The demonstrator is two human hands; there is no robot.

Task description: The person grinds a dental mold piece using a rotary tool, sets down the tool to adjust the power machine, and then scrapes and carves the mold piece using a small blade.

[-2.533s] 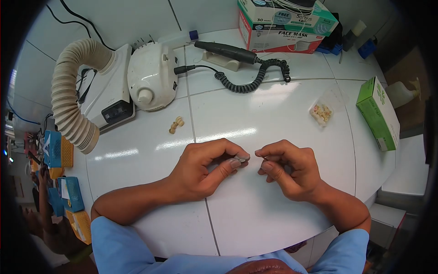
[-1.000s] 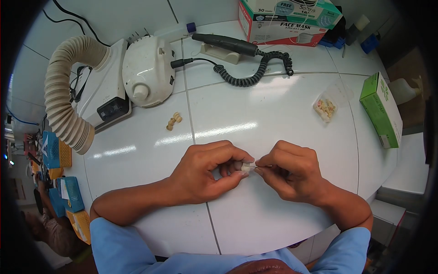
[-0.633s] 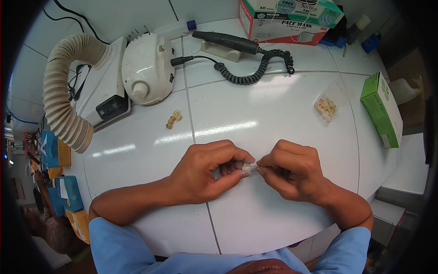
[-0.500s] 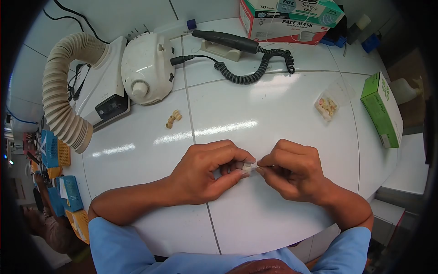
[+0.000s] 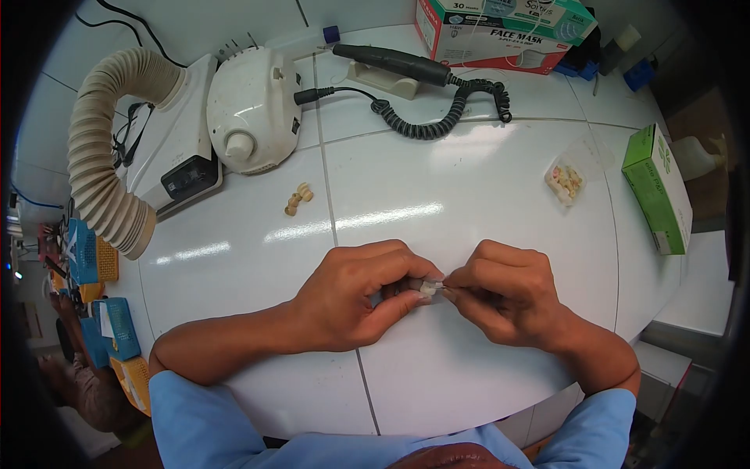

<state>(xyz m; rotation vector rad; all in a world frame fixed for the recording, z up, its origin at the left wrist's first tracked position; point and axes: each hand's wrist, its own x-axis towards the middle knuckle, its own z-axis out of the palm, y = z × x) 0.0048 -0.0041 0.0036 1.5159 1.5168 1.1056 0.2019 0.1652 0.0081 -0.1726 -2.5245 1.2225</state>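
Observation:
My left hand (image 5: 351,295) is closed in a pinch around a small whitish piece (image 5: 426,289), which looks like a dental crown or tooth model; fingers cover most of it. Facing it, my right hand (image 5: 508,293) pinches a thin metal pin-like tool (image 5: 440,286). The tool's tip meets or nearly meets the white piece; exact contact is too small to tell. Both hands are low over the white tabletop. Beyond my left hand lie several small cream tooth-like pieces (image 5: 298,199) on the table.
A white control unit (image 5: 254,113) stands at back left, beside a ribbed hose (image 5: 98,148). A black handpiece (image 5: 391,64) rests on a stand with its coiled cord (image 5: 422,129). On the right are a bag of small pieces (image 5: 564,181), a green box (image 5: 656,191) and mask boxes (image 5: 500,43).
The view has shifted slightly. My hands keep nearly the same pose, with the white piece and the tool still held close together.

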